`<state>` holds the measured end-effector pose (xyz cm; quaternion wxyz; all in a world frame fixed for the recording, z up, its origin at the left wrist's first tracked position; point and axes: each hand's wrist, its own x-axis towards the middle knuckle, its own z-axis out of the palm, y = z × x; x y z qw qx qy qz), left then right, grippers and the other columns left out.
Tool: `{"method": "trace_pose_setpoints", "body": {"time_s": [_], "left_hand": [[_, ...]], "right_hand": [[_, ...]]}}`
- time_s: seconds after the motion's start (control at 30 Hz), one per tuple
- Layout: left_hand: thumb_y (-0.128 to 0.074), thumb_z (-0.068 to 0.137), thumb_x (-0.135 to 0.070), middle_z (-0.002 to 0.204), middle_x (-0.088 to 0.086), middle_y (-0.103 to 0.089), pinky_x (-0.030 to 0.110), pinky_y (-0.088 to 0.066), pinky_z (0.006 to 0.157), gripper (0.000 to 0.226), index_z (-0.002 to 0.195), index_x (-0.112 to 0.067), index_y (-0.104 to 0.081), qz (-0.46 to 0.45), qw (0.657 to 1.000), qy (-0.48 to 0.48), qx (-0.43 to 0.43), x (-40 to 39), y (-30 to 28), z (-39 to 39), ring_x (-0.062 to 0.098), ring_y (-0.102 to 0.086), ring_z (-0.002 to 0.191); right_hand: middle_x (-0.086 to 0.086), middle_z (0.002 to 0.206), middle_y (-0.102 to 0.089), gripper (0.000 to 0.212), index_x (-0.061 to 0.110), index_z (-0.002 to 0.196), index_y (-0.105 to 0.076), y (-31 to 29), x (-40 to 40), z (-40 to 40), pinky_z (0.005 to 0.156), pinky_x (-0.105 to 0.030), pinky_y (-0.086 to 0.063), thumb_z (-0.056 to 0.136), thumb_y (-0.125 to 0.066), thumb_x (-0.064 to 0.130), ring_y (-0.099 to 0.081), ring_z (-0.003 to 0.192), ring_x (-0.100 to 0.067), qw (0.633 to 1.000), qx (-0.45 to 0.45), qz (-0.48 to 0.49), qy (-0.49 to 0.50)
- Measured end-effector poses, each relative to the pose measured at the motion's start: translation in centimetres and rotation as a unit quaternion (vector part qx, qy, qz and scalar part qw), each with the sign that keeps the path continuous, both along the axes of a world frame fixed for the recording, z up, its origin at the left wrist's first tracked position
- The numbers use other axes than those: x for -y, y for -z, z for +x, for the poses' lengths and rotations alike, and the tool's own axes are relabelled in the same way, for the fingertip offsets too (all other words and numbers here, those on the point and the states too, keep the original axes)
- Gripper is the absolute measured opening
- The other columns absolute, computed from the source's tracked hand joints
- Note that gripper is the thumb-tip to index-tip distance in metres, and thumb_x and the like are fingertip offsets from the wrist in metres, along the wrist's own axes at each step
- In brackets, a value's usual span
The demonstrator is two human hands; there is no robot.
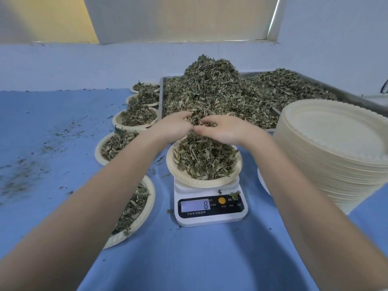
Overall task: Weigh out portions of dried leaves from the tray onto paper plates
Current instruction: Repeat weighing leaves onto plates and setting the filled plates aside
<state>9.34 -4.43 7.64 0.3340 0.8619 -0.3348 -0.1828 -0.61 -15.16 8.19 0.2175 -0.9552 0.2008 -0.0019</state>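
Dried leaves point(214, 93) are heaped high in the metal tray point(344, 95) at the back of the blue table point(189, 259), and both hands are in at the near edge of the heap. The left hand point(171, 127) is curled round a clump of leaves, the right hand point(223, 128) curled likewise, and the fingertips of the two meet over the clump. Directly below them a paper plate point(184, 175) sits on the white kitchen scale point(210, 208), already piled with leaves; the display shows an 8, and a few scraps lie on the scale's face. To the left, a curving row of filled plates point(117, 122) runs from the tray's corner down towards the near edge. To the right stands a tall stack of empty plates point(336, 139). Leaf crumbs are scattered over the table on the left.
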Motion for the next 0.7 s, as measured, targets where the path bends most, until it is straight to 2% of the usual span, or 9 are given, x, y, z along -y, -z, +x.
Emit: {"method": "trace_pose_setpoints", "body": {"time_s": [0.1, 0.17, 0.2, 0.23, 0.33, 0.4, 0.47, 0.6, 0.7], "left_hand": [[-0.036, 0.095, -0.005, 0.147, 0.004, -0.041, 0.037, -0.043, 0.096, 0.05, 0.141, -0.022, -0.041, -0.052, 0.997, -0.063, -0.01, -0.3, 1.2, 0.1, 0.03, -0.046, 0.128], [-0.035, 0.095, -0.007, 0.128, 0.006, -0.056, 0.027, -0.05, 0.073, 0.048, 0.139, -0.022, -0.044, -0.091, 0.991, -0.094, -0.022, -0.7, 1.9, 0.1, 0.021, -0.065, 0.093], [-0.035, 0.095, -0.008, 0.116, 0.005, -0.06, 0.021, -0.046, 0.057, 0.046, 0.138, -0.021, -0.044, -0.106, 0.988, -0.105, -0.026, -0.9, 2.1, 0.0, 0.013, -0.062, 0.067], [-0.035, 0.095, -0.009, 0.113, 0.004, -0.061, 0.018, -0.041, 0.052, 0.045, 0.138, -0.021, -0.045, -0.121, 0.986, -0.112, -0.027, -0.9, 2.4, 0.0, 0.008, -0.053, 0.057], [-0.035, 0.098, -0.014, 0.137, 0.002, -0.05, 0.023, -0.035, 0.078, 0.043, 0.139, -0.02, -0.045, -0.142, 0.983, -0.113, -0.02, -0.9, 3.1, 0.0, 0.008, -0.047, 0.093], [-0.034, 0.099, -0.019, 0.136, -0.001, -0.05, 0.021, -0.034, 0.077, 0.04, 0.137, -0.022, -0.047, -0.16, 0.98, -0.114, -0.011, -1.0, 3.2, 0.0, 0.002, -0.046, 0.092], [-0.036, 0.099, -0.023, 0.13, -0.006, -0.053, 0.022, -0.036, 0.076, 0.038, 0.134, -0.025, -0.051, -0.196, 0.973, -0.121, -0.016, -1.0, 3.2, -0.1, -0.002, -0.047, 0.084], [-0.035, 0.099, -0.025, 0.111, -0.011, -0.061, 0.028, -0.045, 0.086, 0.035, 0.127, -0.025, -0.056, -0.263, 0.956, -0.125, -0.035, -0.7, 2.3, -0.3, 0.004, -0.054, 0.095], [-0.036, 0.099, -0.024, 0.126, -0.006, -0.059, 0.042, -0.039, 0.104, 0.032, 0.122, -0.026, -0.059, -0.281, 0.952, -0.116, -0.028, -0.5, 1.2, -0.5, 0.014, -0.052, 0.116]], "right_hand": [[-0.003, 0.136, -0.053, 0.069, 0.031, 0.138, -0.047, 0.7, -0.7, 0.8, 0.09, -0.033, -0.041, 0.082, -0.048, 0.071, -0.05, 0.12, -0.023, 0.995, -0.011, -0.094, -0.02], [-0.004, 0.124, -0.058, 0.068, 0.033, 0.131, -0.053, 0.8, -1.3, 1.5, 0.082, -0.035, -0.046, 0.077, -0.052, 0.073, -0.054, 0.11, -0.024, 0.989, -0.032, -0.143, -0.016], [-0.004, 0.118, -0.06, 0.063, 0.03, 0.126, -0.057, 0.8, -1.5, 1.7, 0.077, -0.033, -0.045, 0.077, -0.056, 0.07, -0.055, 0.103, -0.024, 0.987, -0.039, -0.155, -0.017], [-0.004, 0.112, -0.062, 0.056, 0.027, 0.12, -0.061, 0.8, -1.7, 1.9, 0.073, -0.031, -0.045, 0.079, -0.059, 0.064, -0.056, 0.096, -0.023, 0.987, -0.038, -0.155, -0.022], [-0.001, 0.101, -0.066, 0.025, 0.023, 0.104, -0.068, 0.1, -1.9, 2.0, 0.056, -0.022, -0.042, 0.084, -0.065, 0.036, -0.055, 0.069, -0.01, 0.991, 0.02, -0.127, -0.039], [0.002, 0.096, -0.066, 0.02, 0.023, 0.104, -0.068, -0.8, -1.5, 1.9, 0.049, -0.017, -0.035, 0.085, -0.064, 0.028, -0.046, 0.056, -0.003, 0.992, 0.061, -0.107, -0.041], [0.004, 0.086, -0.065, 0.02, 0.023, 0.105, -0.068, -2.0, -1.2, 1.8, 0.046, -0.017, -0.034, 0.087, -0.062, 0.03, -0.045, 0.052, -0.003, 0.992, 0.083, -0.094, -0.034], [0.004, 0.076, -0.064, 0.028, 0.02, 0.115, -0.064, -4.3, -0.5, 1.6, 0.043, -0.014, -0.037, 0.089, -0.059, 0.03, -0.048, 0.051, -0.005, 0.99, 0.119, -0.078, -0.024], [-0.002, 0.079, -0.065, 0.031, 0.018, 0.118, -0.062, -5.4, -0.1, 1.4, 0.05, -0.015, -0.042, 0.09, -0.058, 0.028, -0.049, 0.055, -0.009, 0.987, 0.143, -0.071, -0.019]]}}
